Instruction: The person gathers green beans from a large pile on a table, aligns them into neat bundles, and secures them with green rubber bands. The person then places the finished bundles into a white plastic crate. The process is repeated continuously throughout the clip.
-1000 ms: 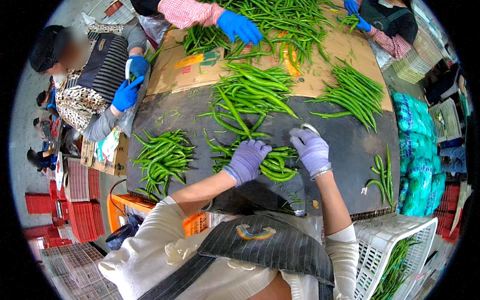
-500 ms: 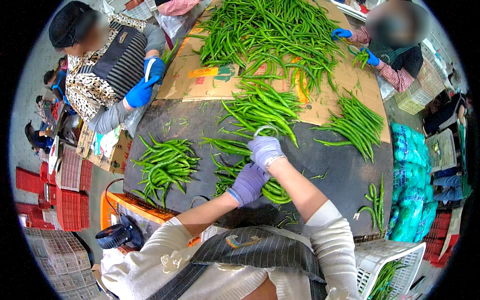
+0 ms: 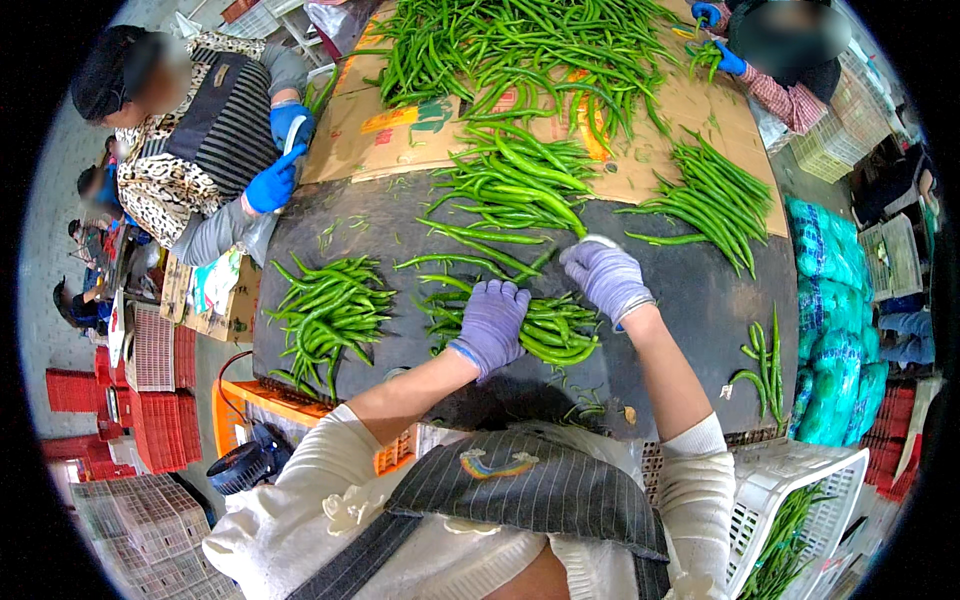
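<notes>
My left hand [image 3: 494, 326], in a light purple glove, is closed over a bunch of long green chili peppers [image 3: 560, 330] lying on the dark tabletop. To its right, my right hand [image 3: 608, 279], gloved the same way, is closed on a thin whitish curved band [image 3: 598, 241], most of it hidden by the fingers. The band lies beside the lower tip of a larger heap of green chili peppers [image 3: 520, 185]. A few loose peppers [image 3: 462, 250] lie between that heap and my left hand.
Pepper bunches lie at left [image 3: 328, 318] and right [image 3: 712, 203], with a few peppers [image 3: 768, 367] at the right edge. A big pile [image 3: 520, 50] covers cardboard [image 3: 390, 150]. Blue-gloved co-workers stand at both sides. A white crate [image 3: 800, 460] is lower right, a fan [image 3: 245, 463] lower left.
My hands were close together over the bunch; now the right has moved right with the pale band, while the left stays on the peppers. The whole view has shifted slightly.
</notes>
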Action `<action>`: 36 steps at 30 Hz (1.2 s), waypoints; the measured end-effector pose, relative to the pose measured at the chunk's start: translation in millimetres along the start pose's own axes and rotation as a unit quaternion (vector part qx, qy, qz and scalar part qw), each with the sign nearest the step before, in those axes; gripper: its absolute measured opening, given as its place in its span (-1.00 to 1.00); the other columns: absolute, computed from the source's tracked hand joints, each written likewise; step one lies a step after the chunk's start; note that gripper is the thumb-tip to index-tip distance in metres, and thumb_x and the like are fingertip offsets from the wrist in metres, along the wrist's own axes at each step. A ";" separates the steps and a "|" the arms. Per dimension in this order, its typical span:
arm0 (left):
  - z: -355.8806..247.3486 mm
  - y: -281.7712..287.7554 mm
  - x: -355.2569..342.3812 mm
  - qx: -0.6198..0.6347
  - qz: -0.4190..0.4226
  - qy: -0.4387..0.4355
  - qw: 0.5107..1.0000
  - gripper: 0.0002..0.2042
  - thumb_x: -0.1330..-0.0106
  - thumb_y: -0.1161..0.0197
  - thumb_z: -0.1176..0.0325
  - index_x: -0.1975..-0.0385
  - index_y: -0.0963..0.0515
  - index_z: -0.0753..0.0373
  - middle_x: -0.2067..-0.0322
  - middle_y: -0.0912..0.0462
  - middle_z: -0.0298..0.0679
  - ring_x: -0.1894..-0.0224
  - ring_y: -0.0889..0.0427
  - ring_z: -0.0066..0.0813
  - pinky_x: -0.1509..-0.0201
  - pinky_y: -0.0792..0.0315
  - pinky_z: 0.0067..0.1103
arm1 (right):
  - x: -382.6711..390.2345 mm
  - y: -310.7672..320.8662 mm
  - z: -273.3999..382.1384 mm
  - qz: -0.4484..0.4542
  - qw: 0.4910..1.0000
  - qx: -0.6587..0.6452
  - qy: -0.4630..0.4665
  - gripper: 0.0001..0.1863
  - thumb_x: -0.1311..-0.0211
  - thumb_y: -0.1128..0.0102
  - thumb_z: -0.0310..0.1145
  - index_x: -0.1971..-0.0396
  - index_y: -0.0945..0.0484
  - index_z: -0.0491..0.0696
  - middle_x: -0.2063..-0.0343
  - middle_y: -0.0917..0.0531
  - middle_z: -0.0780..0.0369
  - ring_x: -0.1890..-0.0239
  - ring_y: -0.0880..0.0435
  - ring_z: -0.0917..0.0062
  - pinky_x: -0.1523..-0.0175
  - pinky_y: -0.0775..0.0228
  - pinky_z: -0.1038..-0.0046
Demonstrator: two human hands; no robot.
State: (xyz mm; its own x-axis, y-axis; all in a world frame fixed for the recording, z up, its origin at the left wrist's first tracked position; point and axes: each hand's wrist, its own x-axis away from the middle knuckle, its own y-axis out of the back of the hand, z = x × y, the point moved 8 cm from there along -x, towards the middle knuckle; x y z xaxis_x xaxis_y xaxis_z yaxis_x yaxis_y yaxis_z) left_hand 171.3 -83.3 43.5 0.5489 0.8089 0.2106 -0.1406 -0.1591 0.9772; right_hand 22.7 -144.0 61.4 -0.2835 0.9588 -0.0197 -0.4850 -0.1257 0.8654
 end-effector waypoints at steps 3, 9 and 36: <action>0.5 -1.3 -2.1 0.009 0.030 0.001 1.000 -0.27 0.14 -0.38 -0.07 -0.07 -0.46 0.19 0.07 -0.48 -0.12 -0.04 -0.42 -0.18 -0.15 -0.26 -0.28 | -6.3 -4.7 14.6 0.000 1.000 -0.003 -0.009 -0.73 -0.18 -0.14 -0.15 0.22 -0.66 0.05 0.29 -0.66 0.10 0.19 -0.61 0.15 0.03 -0.43 0.18; -4.2 8.4 4.2 0.004 -0.080 -0.002 0.997 -0.31 0.14 -0.38 -0.03 -0.01 -0.44 0.23 0.09 -0.49 -0.07 0.00 -0.44 -0.15 -0.11 -0.28 -0.29 | -50.5 -51.1 77.6 0.122 0.980 0.153 0.019 -0.68 -0.05 -0.28 -0.11 0.24 -0.67 0.04 0.34 -0.67 0.10 0.23 -0.66 0.20 0.13 -0.48 0.18; -13.8 5.8 -17.8 0.034 0.003 -0.077 0.996 0.01 0.31 -0.48 0.03 -0.31 -0.21 0.12 -0.04 -0.42 0.01 -0.07 -0.40 -0.02 -0.20 -0.30 -0.24 | 77.8 -40.5 -22.0 0.110 0.991 -0.022 -0.077 -0.66 -0.15 -0.15 -0.13 0.13 -0.64 0.04 0.27 -0.66 0.02 0.14 -0.62 0.14 -0.03 -0.41 0.21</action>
State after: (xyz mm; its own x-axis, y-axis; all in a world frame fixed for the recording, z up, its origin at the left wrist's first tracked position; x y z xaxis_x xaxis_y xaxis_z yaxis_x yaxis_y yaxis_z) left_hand 149.3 -90.8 45.1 0.6692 0.7118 0.2133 -0.0906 -0.2067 0.9742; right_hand 2.0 -69.9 13.9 -0.2579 0.9340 0.2472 -0.4621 -0.3439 0.8174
